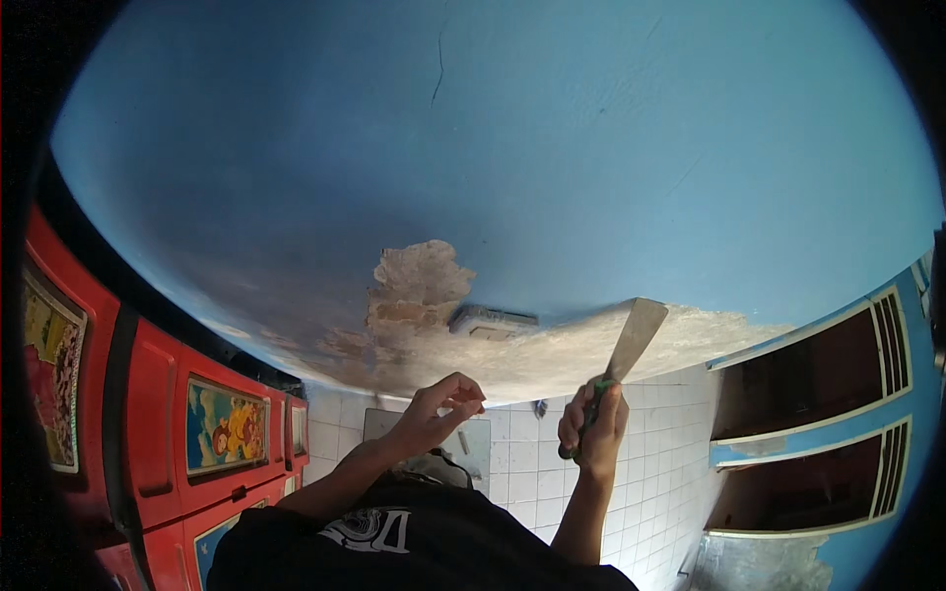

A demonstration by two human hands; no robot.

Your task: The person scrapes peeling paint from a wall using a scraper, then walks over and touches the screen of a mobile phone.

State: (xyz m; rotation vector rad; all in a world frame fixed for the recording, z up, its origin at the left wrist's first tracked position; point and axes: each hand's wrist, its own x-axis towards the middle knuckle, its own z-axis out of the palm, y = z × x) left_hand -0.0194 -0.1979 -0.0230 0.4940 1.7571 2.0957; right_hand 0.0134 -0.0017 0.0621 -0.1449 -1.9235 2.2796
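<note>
My right hand (597, 428) grips a putty knife by its black and green handle. The broad metal blade (637, 332) points up; its end overlaps the border between the blue paint and the bare plaster, and I cannot tell if it touches. To the left, my left hand (447, 406) is loosely curled with a gap between thumb and fingers, nothing visible in it. Before me stands a blue painted wall (480, 162). Its lower part is a strip of exposed plaster (510, 366), with a ragged patch (421, 284) rising at the left.
An electrical wall box (494, 323) juts from the wall. Red cabinets (159, 414) with picture panels line the left side. Below lies a white tiled floor (650, 443), with a grey board-like surface (479, 447) near my body. Two dark openings with pale frames (809, 377) are at right.
</note>
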